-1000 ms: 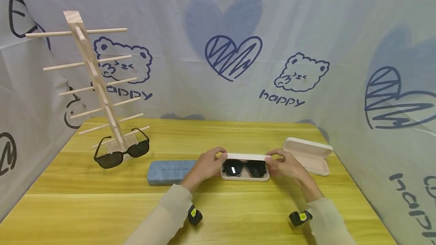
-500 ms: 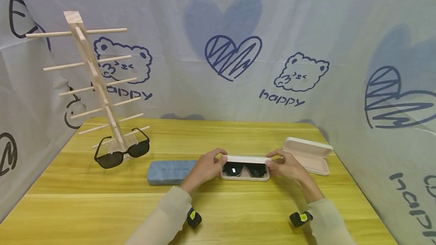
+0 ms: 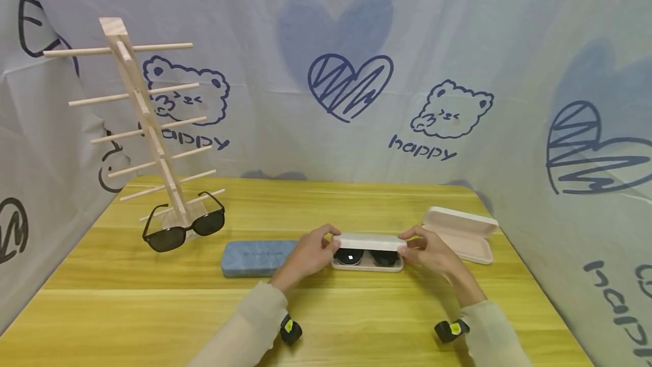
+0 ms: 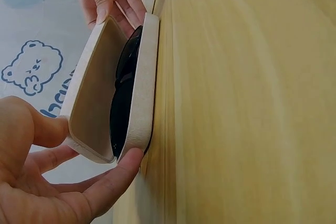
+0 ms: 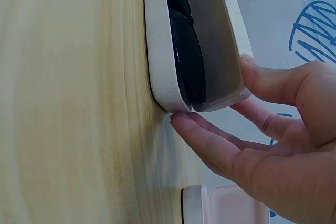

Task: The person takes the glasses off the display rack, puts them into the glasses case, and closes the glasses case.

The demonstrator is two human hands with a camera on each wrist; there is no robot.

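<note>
A pale eyeglass case (image 3: pixel 370 242) stands on the table with its lid partly lowered. Black sunglasses (image 3: pixel 349 257) lie in its lower half, their tops hidden by the lid in the head view. At the case's left end, my left hand (image 3: pixel 312 251) pinches the lid between thumb and finger. Other fingertips of that hand touch the bottom half in the left wrist view. My right hand (image 3: pixel 428 249) grips the lid's right corner the same way, with fingertips (image 5: pixel 184 121) at the lower half's end.
A blue case (image 3: pixel 254 258) lies left of my left hand. Behind my right hand, another pale case (image 3: pixel 471 247) stands open. A wooden display rack (image 3: pixel 153 129) rises at the left, with black sunglasses (image 3: pixel 170 239) on its lowest peg. A printed cloth (image 3: pixel 285 146) surrounds the table.
The lid has swung down toward me in both hands and now covers more of the sunglasses. The hands have otherwise barely moved.
</note>
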